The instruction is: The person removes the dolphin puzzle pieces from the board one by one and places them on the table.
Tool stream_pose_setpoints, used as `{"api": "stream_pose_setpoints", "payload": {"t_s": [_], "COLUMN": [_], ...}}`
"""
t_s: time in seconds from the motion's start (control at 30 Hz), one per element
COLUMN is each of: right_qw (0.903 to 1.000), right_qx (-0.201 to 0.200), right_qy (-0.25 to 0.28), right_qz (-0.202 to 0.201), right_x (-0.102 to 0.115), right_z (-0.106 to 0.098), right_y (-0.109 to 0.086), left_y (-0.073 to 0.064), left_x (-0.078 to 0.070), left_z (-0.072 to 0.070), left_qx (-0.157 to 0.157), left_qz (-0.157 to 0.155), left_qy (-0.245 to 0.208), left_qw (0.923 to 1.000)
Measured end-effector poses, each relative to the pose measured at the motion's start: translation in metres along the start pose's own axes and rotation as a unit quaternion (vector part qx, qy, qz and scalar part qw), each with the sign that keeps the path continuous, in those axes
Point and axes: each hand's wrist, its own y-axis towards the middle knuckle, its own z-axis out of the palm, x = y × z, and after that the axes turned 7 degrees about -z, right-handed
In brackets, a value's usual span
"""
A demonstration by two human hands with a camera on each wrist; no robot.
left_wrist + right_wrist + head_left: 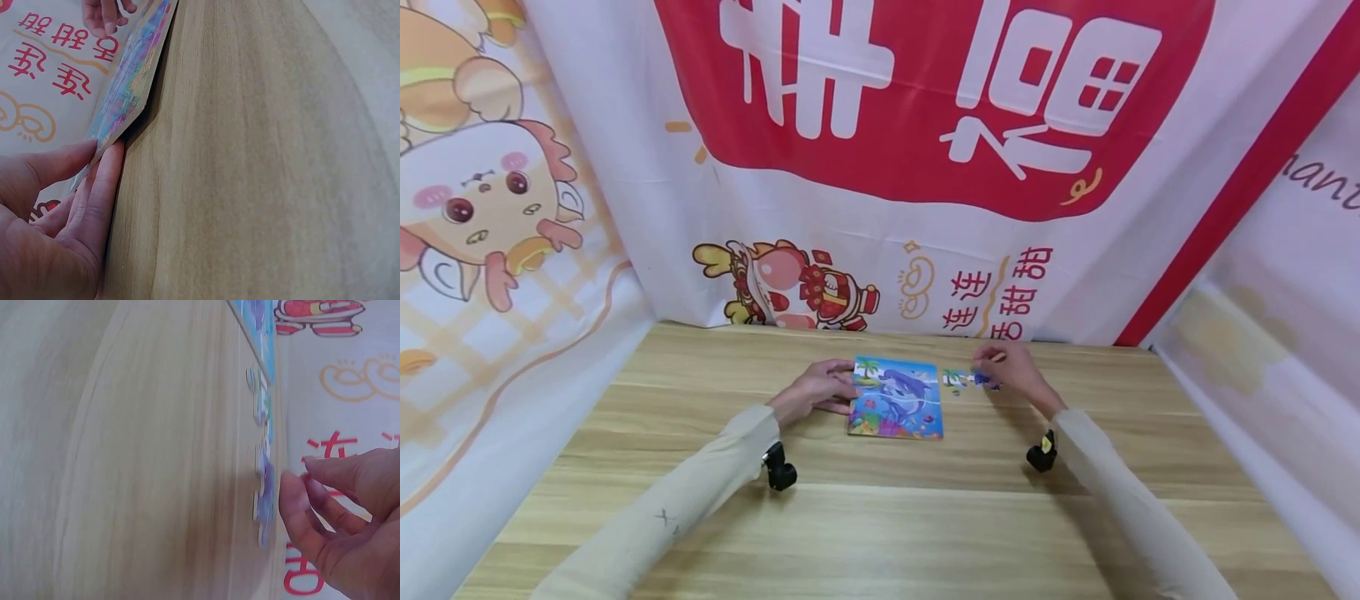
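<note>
A square dolphin picture puzzle (895, 398) is at the middle of the table, a palm tree in its upper left corner. My left hand (815, 388) grips its left edge, thumb on top and fingers beneath. In the left wrist view, the puzzle's near edge (139, 112) is lifted, with dark shadow under it. Right of the puzzle lie joined jigsaw pieces (955, 378), one part showing a palm tree and another part blue-purple. Over their right end hovers my right hand (1011, 367), fingers loosely bent. The right wrist view shows a gap between thumb and fingertips, nothing held.
The wood-grain table (880, 533) runs back to a white cloth wall (880, 292) with red print, close behind both hands. Cloth side walls stand left and right. A small black camera (780, 468) is on the left wrist, another (1042, 454) on the right.
</note>
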Motion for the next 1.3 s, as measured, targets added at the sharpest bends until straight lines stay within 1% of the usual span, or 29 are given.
{"api": "stream_pose_setpoints", "payload": {"t_s": [0.07, 0.2, 0.3, 0.57, 0.67, 0.77, 0.87, 0.97, 1.13, 1.3], "right_qw": [0.9998, 0.9989, 0.9982, 0.9964, 0.9956, 0.9948, 0.9927, 0.9892, 0.9827, 0.9812], "right_qx": [0.002, 0.006, 0.017, 0.044, 0.059, 0.082, 0.106, 0.124, 0.134, 0.138], "right_qy": [0.021, 0.030, 0.023, -0.005, -0.006, -0.012, -0.033, -0.069, -0.120, -0.122], "right_qz": [-0.005, -0.035, -0.052, -0.072, -0.073, -0.060, -0.046, -0.039, -0.043, -0.058], "right_x": [0.005, 0.013, 0.018, 0.034, 0.040, 0.046, 0.051, 0.053, 0.053, 0.057], "right_z": [0.004, 0.015, 0.024, 0.042, 0.049, 0.054, 0.059, 0.062, 0.065, 0.065], "right_y": [0.001, 0.006, 0.009, 0.016, 0.017, 0.018, 0.019, 0.019, 0.020, 0.022], "left_y": [0.000, 0.000, 0.000, 0.000, 0.000, 0.001, 0.002, 0.002, 0.001, 0.000], "left_x": [0.000, 0.001, 0.001, -0.001, -0.001, 0.000, 0.001, 0.001, 0.000, 0.000], "left_z": [0.000, -0.001, -0.002, -0.002, -0.001, -0.001, 0.000, 0.000, 0.002, 0.002], "left_qx": [0.002, 0.004, 0.004, 0.006, 0.004, 0.004, 0.005, 0.005, 0.004, 0.000], "left_qz": [0.003, 0.005, 0.004, 0.005, 0.001, 0.002, 0.005, 0.008, 0.006, 0.008], "left_qy": [0.001, -0.005, -0.006, 0.002, 0.002, 0.004, 0.005, 0.004, 0.006, 0.004], "left_qw": [1.0000, 1.0000, 1.0000, 1.0000, 1.0000, 1.0000, 1.0000, 0.9999, 1.0000, 1.0000]}}
